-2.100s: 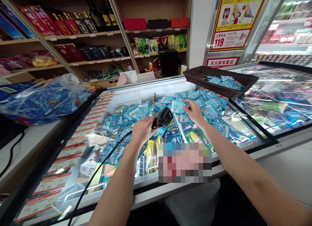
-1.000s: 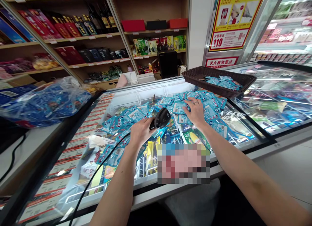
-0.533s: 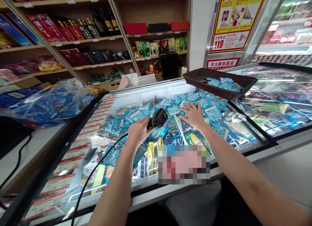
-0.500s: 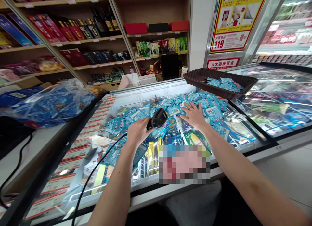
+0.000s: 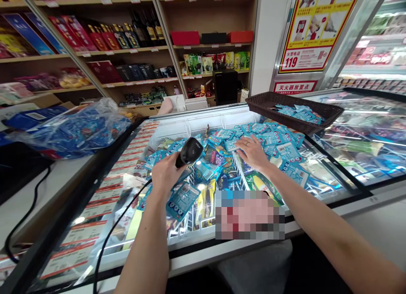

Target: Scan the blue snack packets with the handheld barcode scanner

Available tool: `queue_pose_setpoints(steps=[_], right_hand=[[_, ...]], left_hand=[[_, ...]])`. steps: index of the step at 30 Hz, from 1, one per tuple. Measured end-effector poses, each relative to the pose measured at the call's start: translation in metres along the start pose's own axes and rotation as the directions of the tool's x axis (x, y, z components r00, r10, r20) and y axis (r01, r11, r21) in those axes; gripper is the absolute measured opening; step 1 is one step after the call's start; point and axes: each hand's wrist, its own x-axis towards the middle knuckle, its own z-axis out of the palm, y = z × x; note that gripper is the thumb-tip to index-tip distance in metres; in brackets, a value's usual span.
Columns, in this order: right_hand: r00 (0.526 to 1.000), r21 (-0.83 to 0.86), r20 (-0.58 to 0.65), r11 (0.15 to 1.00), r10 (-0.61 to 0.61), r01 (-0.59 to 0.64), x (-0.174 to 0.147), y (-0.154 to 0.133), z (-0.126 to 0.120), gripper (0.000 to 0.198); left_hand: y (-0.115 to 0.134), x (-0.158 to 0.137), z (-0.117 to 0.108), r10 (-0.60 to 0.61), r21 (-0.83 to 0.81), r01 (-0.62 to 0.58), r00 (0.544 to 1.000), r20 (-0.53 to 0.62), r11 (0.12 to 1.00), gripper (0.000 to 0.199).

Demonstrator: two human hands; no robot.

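Observation:
My left hand (image 5: pixel 166 171) is wrapped round the grip of a black barcode scanner (image 5: pixel 191 151), its head raised above the freezer's glass top and its cable trailing down to the left. My right hand (image 5: pixel 252 151) rests on the spread of blue packets (image 5: pixel 271 137), fingers stretched forward and a ring on one of them. Whether it grasps any packet does not show. One larger-looking blue packet (image 5: pixel 183 201) lies nearer me, right of my left wrist. Under the glass are yellow packs (image 5: pixel 206 203) and white wire dividers (image 5: pixel 238 171).
A brown woven basket (image 5: pixel 256 103) holding more blue packets stands at the back right. To the left lies a clear plastic bag (image 5: pixel 91 129) full of blue packs. Price tags (image 5: pixel 111 182) line the freezer's left side. Shelves (image 5: pixel 211 17) with boxes and bottles rise behind.
My left hand has drawn the scanner left and slightly up, away from my right hand. The right hand's fingers are closer together, still on the packets. The view has shifted slightly.

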Motion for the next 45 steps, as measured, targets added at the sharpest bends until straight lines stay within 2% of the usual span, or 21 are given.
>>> queue_pose_setpoints(steps=[5,9,13,17,20,23,28,32,35,39,42,45], right_hand=[[0.965,0.114,0.197,0.982,-0.174,0.154,0.023,-0.028,0.014,0.044],[0.940,0.163,0.290,0.977,-0.182,0.139,0.049,-0.050,0.029,0.050],[0.926,0.209,0.304,0.964,-0.224,0.165,0.073,-0.066,0.049,0.057],[0.893,0.222,0.362,0.955,-0.269,0.197,0.083,-0.074,0.063,0.061],[0.881,0.226,0.378,0.951,-0.286,0.212,0.080,-0.074,0.062,0.058],[0.896,0.243,0.351,0.950,-0.273,0.194,0.072,-0.069,0.053,0.055],[0.940,0.204,0.297,0.973,-0.167,0.108,0.064,-0.075,0.041,0.060],[0.977,0.007,0.191,0.995,0.092,-0.095,0.064,-0.095,0.045,0.076],[0.966,-0.045,0.181,0.983,0.185,-0.180,0.065,-0.100,0.050,0.074],[0.938,0.063,0.243,0.961,0.247,-0.269,0.064,-0.086,0.045,0.061],[0.937,0.224,0.213,0.919,0.277,-0.323,0.056,-0.065,0.034,0.058],[0.940,0.310,0.140,0.888,0.310,-0.339,0.040,-0.039,0.022,0.046]], left_hand=[[-0.009,0.000,-0.002,-0.111,-0.034,0.110,0.993,-0.032,0.993,0.046],[-0.015,0.000,-0.001,-0.211,-0.042,0.208,0.975,-0.076,0.977,0.048],[-0.019,-0.001,-0.001,-0.264,-0.049,0.260,0.959,-0.106,0.964,0.049],[-0.020,-0.001,-0.002,-0.270,-0.057,0.265,0.956,-0.113,0.963,0.048],[-0.018,-0.001,-0.002,-0.270,-0.060,0.264,0.956,-0.111,0.963,0.046],[-0.016,-0.001,-0.002,-0.257,-0.074,0.250,0.960,-0.112,0.965,0.046],[-0.011,-0.002,-0.003,-0.235,-0.097,0.226,0.968,-0.093,0.969,0.046],[-0.008,-0.005,-0.004,-0.208,-0.103,0.198,0.973,-0.097,0.975,0.045],[-0.007,-0.005,-0.004,-0.188,-0.097,0.179,0.978,-0.091,0.979,0.045],[-0.005,-0.004,-0.003,-0.158,-0.091,0.151,0.984,-0.076,0.984,0.044],[-0.003,-0.003,-0.001,-0.101,-0.091,0.093,0.992,-0.079,0.991,0.044],[0.004,-0.003,0.003,-0.025,-0.080,0.021,0.998,-0.051,0.997,0.044]])
